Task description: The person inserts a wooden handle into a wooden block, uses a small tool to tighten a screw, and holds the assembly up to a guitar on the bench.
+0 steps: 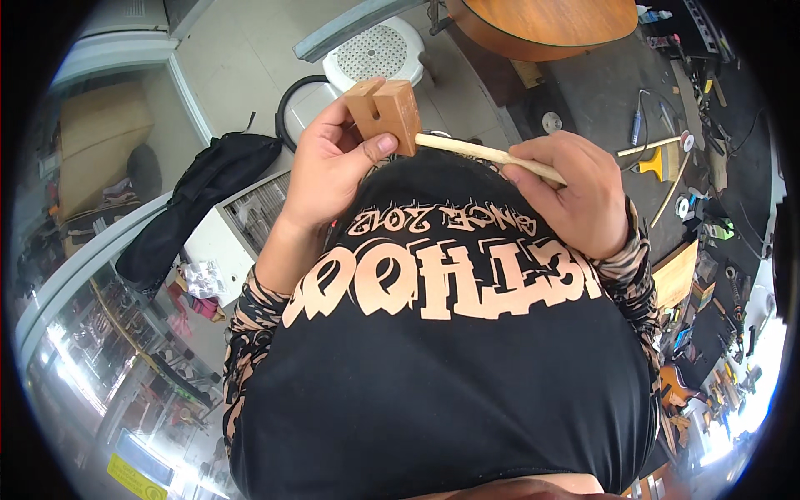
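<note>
My left hand [329, 171] grips a reddish-brown wooden block [398, 112] in front of my chest, thumb on its near face and fingers behind. A narrow slot runs into the block from its top edge. From the right, a pale, thin wooden stick [462, 148] meets the block's side; whether its tip sits in a hole or only touches, I cannot tell. My right hand [579, 187] is closed round the stick's other end, with a short tip showing past the thumb.
Beyond my hands stand a white plastic stool [377, 54] and an acoustic guitar body [546, 25]. A dark workbench [600, 92] on the right carries scattered tools and a yellow-handled tool [654, 164]. At left lie a long black bag [204, 200] and a glass showcase [92, 333].
</note>
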Tool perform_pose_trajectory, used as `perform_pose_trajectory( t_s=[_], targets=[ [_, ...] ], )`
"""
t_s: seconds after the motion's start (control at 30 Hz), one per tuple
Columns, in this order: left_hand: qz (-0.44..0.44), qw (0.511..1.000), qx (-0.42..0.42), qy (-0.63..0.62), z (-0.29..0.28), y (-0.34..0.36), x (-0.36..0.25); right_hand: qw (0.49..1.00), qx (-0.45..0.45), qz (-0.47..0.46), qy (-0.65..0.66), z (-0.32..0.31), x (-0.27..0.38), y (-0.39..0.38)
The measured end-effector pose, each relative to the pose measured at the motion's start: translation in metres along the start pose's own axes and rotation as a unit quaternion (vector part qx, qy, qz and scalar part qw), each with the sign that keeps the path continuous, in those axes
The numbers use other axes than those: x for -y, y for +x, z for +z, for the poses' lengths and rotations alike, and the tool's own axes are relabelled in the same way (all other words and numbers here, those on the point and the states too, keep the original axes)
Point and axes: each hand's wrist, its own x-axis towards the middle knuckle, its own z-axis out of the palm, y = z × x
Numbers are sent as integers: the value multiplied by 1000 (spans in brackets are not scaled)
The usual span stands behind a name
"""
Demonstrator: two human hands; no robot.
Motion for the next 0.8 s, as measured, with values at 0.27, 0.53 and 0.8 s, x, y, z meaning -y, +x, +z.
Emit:
perform_pose_trajectory(
  t_s=[0.27,0.53,0.8],
  targets=[
    [52,998,-26,29,5,-5,-6,978,19,168,123,5,-8,-14],
    [98,993,-45,58,16,-11,-15,975,17,167,146,8,-15,-19],
    [162,977,-114,72,43,-6,-36,896,2,259,361,38,-29,-23]
  ],
)
